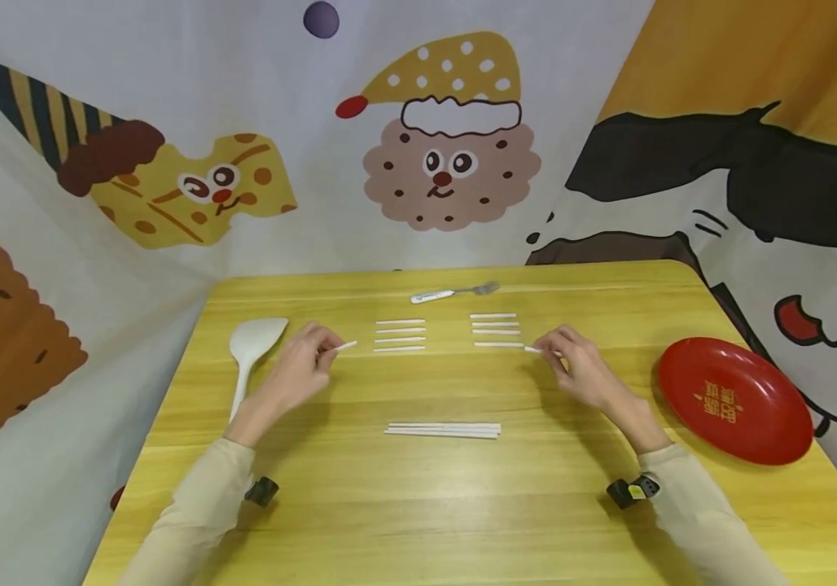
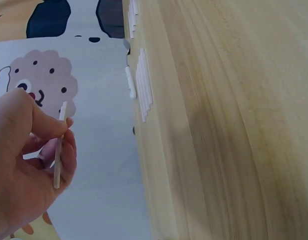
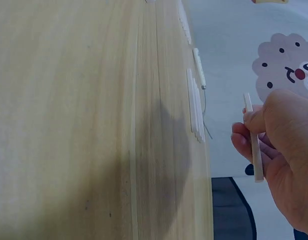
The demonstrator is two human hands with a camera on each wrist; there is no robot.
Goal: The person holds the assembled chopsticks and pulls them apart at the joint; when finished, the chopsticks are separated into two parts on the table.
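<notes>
Between thumb and fingers, my left hand point(image 1: 304, 358) pinches a short white stick point(image 2: 58, 160) above the table, left of a stack of similar short sticks point(image 1: 400, 330). My right hand point(image 1: 578, 366) likewise pinches a short white stick point(image 3: 256, 155), to the right of a second group of short sticks point(image 1: 495, 324). Each group has several sticks lying parallel, side by side. Closer to me, several longer white sticks point(image 1: 442, 430) lie together in the middle. The inner fingers of both hands are partly hidden.
A fork point(image 1: 433, 297) with a white handle lies near the table's far edge. The white spatula point(image 1: 246, 346) is at the left, partly behind my left forearm. A red oval plate point(image 1: 777, 399) sits at the right. Behind the wooden table point(image 1: 433, 521) hangs a cartoon-printed curtain point(image 1: 330, 203).
</notes>
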